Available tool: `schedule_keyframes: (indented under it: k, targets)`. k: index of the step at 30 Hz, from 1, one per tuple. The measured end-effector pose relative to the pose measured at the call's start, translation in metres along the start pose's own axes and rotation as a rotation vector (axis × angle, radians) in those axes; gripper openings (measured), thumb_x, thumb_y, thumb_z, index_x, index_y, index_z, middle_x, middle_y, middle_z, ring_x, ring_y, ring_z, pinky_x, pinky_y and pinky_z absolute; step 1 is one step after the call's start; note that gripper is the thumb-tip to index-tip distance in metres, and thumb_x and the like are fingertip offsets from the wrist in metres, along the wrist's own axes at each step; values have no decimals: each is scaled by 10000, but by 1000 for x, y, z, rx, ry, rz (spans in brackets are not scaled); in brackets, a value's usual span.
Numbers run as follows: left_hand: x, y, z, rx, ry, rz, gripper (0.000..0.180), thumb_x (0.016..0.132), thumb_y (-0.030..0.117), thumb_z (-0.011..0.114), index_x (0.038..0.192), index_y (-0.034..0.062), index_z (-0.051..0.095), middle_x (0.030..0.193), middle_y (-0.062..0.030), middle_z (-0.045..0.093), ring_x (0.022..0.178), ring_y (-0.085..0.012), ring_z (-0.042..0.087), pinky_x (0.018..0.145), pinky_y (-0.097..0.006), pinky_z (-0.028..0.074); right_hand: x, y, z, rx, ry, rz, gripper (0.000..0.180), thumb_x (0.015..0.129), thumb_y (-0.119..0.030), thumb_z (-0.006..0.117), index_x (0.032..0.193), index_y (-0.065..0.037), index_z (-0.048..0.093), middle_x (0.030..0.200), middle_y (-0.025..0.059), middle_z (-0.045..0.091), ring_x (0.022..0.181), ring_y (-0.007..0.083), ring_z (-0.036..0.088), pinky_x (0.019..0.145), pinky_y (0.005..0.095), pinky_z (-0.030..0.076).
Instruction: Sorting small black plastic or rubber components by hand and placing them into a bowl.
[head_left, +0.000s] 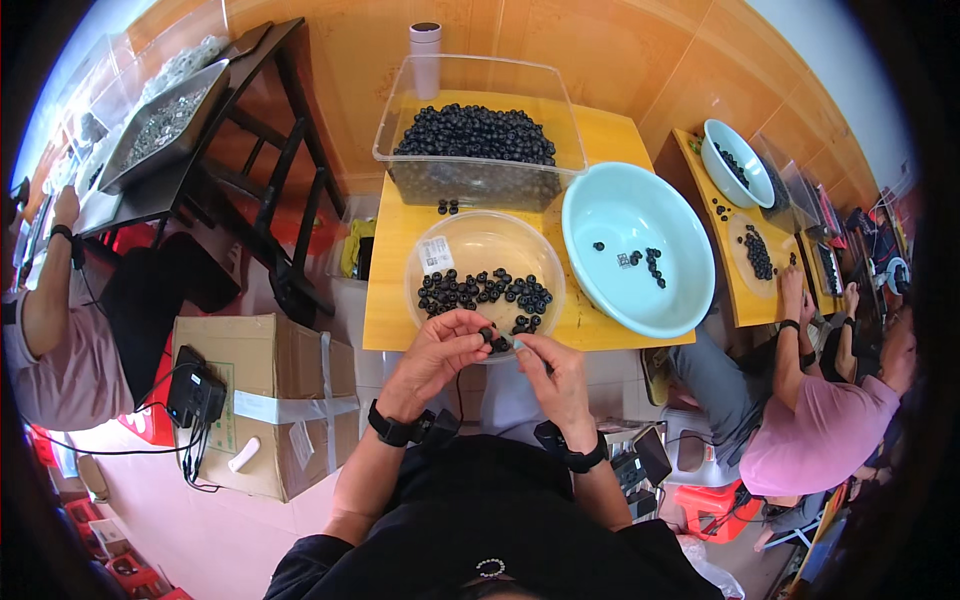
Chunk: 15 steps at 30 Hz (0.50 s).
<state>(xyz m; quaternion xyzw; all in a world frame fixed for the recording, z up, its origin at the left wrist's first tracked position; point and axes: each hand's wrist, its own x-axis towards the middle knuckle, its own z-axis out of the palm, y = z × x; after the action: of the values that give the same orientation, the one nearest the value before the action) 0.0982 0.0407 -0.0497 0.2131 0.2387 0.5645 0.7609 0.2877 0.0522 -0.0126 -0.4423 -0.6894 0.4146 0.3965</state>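
Observation:
My left hand (440, 358) pinches a small round black part (487, 334) between thumb and fingers, above the near rim of a shallow clear round tray (480, 230). Close beside it, my right hand (556, 378) has thumb and forefinger closed on a small thin thing (516, 343) with a pale end, pointed at the black part. Its kind is too small to make out. Many similar black ring-like parts (470, 292) lie loose in the tray, which has a white label (435, 254).
Behind the tray, a clear bin (480, 180) holds a heap of black parts. A light-blue basin (640, 205) with several parts stands to the right on the yellow table (388, 310). A cardboard box (230, 355) sits at left. People work on both sides.

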Motion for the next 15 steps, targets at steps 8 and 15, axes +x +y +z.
schedule_keyframes:
  k: [8, 15]
  targets:
    - [-2, 1, 3, -30, 10, -7, 198, 818, -8, 626, 1014, 3, 599, 920, -80, 641, 788, -133, 646, 732, -238, 558, 4, -19, 1, -186, -71, -109, 153, 822, -149, 627, 901, -18, 645, 730, 129, 617, 555, 277, 574, 491, 339, 424]
    - [-3, 1, -1, -43, -4, -10, 182, 814, 0, 630, 980, 4, 554, 944, -121, 629, 787, -154, 658, 708, -232, 570, 4, -15, 3, -216, -62, -149, 163, 815, -163, 642, 914, -33, 649, 713, 119, 610, 527, 269, 561, 476, 340, 417]
